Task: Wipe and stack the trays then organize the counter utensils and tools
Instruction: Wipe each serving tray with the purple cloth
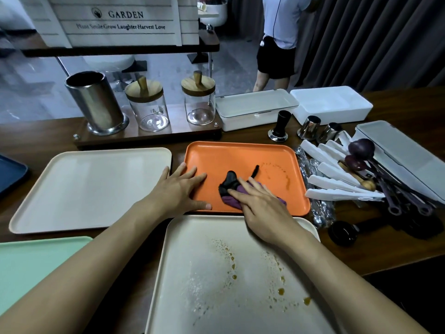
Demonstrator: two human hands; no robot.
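Note:
An orange tray (231, 155) lies in the middle of the counter with brown smears at its right side. My right hand (262, 210) presses a purple and black cloth (231, 186) flat onto it with straight fingers. My left hand (179, 189) lies flat on the tray's left rim, holding it still. Nearest me is a cream tray (216, 297) with brown drops and white powder on it. A clean cream tray (89, 186) sits to the left. A mint tray (29, 263) and a dark blue tray (10, 174) show at the left edge.
At the right lies a heap of white tongs (337, 179), dark spoons (361, 150), wrapped cutlery and a grey-lidded box (404, 155). Behind stand a steel canister (96, 104), two glass jars (148, 104), two white boxes (255, 107) and a tamper (280, 126). A person stands beyond the counter.

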